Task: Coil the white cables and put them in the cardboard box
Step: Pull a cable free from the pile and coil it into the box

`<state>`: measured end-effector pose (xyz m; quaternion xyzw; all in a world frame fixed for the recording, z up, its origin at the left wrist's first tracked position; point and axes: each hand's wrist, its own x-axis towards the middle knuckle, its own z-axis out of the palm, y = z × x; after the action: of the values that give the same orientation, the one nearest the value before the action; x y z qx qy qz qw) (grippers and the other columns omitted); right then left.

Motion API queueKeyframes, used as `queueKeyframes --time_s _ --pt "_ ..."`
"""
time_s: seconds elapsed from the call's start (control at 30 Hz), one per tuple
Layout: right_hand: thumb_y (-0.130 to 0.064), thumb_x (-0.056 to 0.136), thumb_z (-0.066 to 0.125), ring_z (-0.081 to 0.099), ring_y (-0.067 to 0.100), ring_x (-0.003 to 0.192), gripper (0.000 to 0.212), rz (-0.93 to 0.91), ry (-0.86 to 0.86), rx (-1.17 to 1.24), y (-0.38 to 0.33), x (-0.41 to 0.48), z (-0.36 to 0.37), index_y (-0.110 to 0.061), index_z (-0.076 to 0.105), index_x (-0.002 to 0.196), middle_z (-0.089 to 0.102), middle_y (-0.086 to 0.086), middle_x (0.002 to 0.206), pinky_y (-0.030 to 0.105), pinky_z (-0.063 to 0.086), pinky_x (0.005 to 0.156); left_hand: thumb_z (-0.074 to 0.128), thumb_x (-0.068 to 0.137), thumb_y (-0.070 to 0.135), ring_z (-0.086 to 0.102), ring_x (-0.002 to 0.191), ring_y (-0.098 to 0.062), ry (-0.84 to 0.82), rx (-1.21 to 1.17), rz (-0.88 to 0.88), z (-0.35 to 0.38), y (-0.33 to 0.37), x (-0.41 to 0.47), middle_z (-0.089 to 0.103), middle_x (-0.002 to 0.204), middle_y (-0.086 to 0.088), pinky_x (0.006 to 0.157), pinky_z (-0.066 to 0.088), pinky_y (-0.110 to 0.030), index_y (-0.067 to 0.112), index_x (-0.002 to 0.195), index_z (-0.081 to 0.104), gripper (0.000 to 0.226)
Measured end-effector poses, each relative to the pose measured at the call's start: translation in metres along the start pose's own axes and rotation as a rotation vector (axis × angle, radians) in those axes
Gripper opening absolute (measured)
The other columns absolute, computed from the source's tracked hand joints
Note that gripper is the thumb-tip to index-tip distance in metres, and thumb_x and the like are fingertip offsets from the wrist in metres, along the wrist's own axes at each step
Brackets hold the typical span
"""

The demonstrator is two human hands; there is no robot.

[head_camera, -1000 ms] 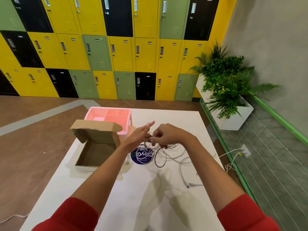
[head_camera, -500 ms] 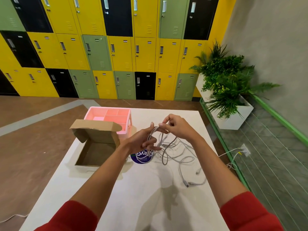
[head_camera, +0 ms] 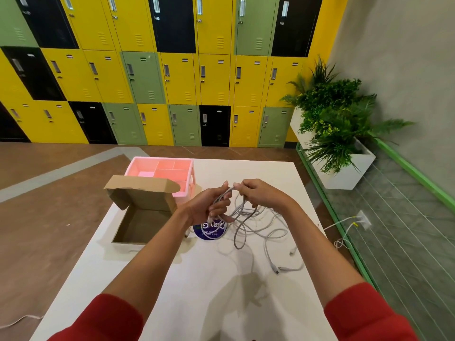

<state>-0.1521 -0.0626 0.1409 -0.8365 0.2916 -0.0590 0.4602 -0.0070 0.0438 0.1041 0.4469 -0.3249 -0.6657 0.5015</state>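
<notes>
My left hand (head_camera: 211, 205) and my right hand (head_camera: 258, 195) are raised side by side over the white table (head_camera: 197, 279), both closed on loops of a white cable (head_camera: 240, 232) that hangs down between them. More white cable (head_camera: 273, 232) lies in a loose tangle on the table below and to the right, with plug ends near the right edge. The open cardboard box (head_camera: 138, 222) stands to the left of my hands, its lid flap up, its visible inside bare.
A pink compartment organiser (head_camera: 162, 168) stands behind the box. A round blue sticker (head_camera: 209, 230) lies under the hanging loops. Lockers fill the far wall, a planter with green plants (head_camera: 332, 124) is at right, and wall-socket cables (head_camera: 344, 232) trail on the floor.
My right hand came back toward my left hand, laying another loop of cable over it. The loop bundle in my left hand has grown and the tangle has shifted slightly.
</notes>
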Motion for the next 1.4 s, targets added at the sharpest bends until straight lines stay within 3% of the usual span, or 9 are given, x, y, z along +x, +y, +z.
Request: queueKeyframes --time_s 0.13,0.3,0.4,0.57,0.73,1.0,1.13,1.3,1.4 --pt "-0.04 0.1 0.042 0.041 0.013 0.062 0.035 0.012 0.018 0.054 0.001 0.001 0.003 -0.01 0.05 0.085 0.048 -0.001 0.071 0.026 0.034 0.059 0.034 0.1 0.04 0.037 0.046 -0.011 0.033 -0.001 0.021 0.002 0.003 0.002 0.031 0.053 0.003 0.06 0.054 -0.031 0.015 0.074 0.046 0.037" --pt "-0.032 0.102 0.042 0.041 0.009 0.054 0.029 -0.022 0.047 0.133 0.003 -0.001 0.007 -0.007 0.048 0.089 0.055 0.003 0.073 0.016 0.035 0.049 0.031 0.102 0.036 0.025 0.042 -0.006 0.089 -0.063 0.027 0.006 0.0 0.003 0.027 0.052 0.007 0.04 0.026 -0.018 0.017 0.074 0.043 0.036" --pt "-0.029 0.103 0.04 0.039 0.01 0.049 0.028 -0.038 0.038 0.195 0.005 -0.003 0.009 -0.009 0.048 0.084 0.056 0.006 0.069 0.014 0.032 0.043 0.03 0.103 0.034 0.02 0.035 -0.004 0.091 -0.05 0.04 0.006 0.0 0.006 0.024 0.047 0.008 0.033 0.02 -0.017 0.015 0.075 0.042 0.036" --pt "-0.032 0.104 0.035 0.033 0.01 0.05 0.041 -0.016 0.0 0.188 0.005 -0.005 0.009 -0.011 0.049 0.072 0.052 0.003 0.066 0.016 0.028 0.046 0.028 0.104 0.034 0.017 0.036 -0.005 0.13 0.002 0.053 0.01 0.0 0.008 0.023 0.046 0.007 0.033 0.02 -0.017 0.014 0.074 0.041 0.038" --pt "-0.036 0.104 0.032 0.028 0.01 0.056 0.035 0.012 0.07 0.209 0.007 -0.001 0.012 -0.015 0.04 0.076 0.037 -0.001 0.068 0.024 0.025 0.052 0.032 0.103 0.036 0.022 0.042 -0.007 0.179 -0.04 0.046 0.012 0.002 0.01 0.025 0.051 0.006 0.042 0.02 -0.02 0.016 0.07 0.039 0.039" --pt "-0.03 0.104 0.033 0.039 0.016 0.06 0.029 -0.137 0.225 -0.116 0.016 0.003 0.02 -0.01 0.042 0.086 0.047 0.003 0.069 0.034 0.03 0.061 0.03 0.104 0.031 0.02 0.037 -0.004 0.169 -0.184 0.046 0.01 -0.001 0.015 0.024 0.048 0.008 0.035 0.023 -0.017 0.014 0.074 0.041 0.036" --pt "-0.029 0.104 0.031 0.048 0.023 0.073 0.022 -0.199 0.273 -0.259 0.024 0.003 0.025 -0.017 0.043 0.09 0.053 0.002 0.078 0.039 0.039 0.067 0.029 0.104 0.029 0.019 0.036 -0.004 0.141 -0.162 0.065 0.012 -0.001 0.014 0.022 0.047 0.008 0.034 0.02 -0.017 0.012 0.079 0.046 0.034" --pt "-0.027 0.104 0.035 0.05 0.021 0.08 0.023 -0.214 0.312 -0.147 0.03 0.006 0.026 -0.012 0.051 0.097 0.056 0.007 0.086 0.036 0.039 0.073 0.031 0.103 0.027 0.021 0.034 -0.004 0.091 -0.168 0.114 0.013 -0.002 0.01 0.024 0.043 0.009 0.035 0.023 -0.015 0.01 0.087 0.05 0.03" --pt "-0.026 0.104 0.035 0.051 0.019 0.073 0.025 -0.187 0.341 -0.03 0.035 0.005 0.028 -0.005 0.048 0.098 0.055 0.006 0.082 0.035 0.042 0.069 0.033 0.102 0.025 0.026 0.033 -0.003 0.032 -0.264 0.162 0.012 -0.001 0.008 0.028 0.041 0.009 0.037 0.028 -0.015 0.004 0.107 0.058 0.033"
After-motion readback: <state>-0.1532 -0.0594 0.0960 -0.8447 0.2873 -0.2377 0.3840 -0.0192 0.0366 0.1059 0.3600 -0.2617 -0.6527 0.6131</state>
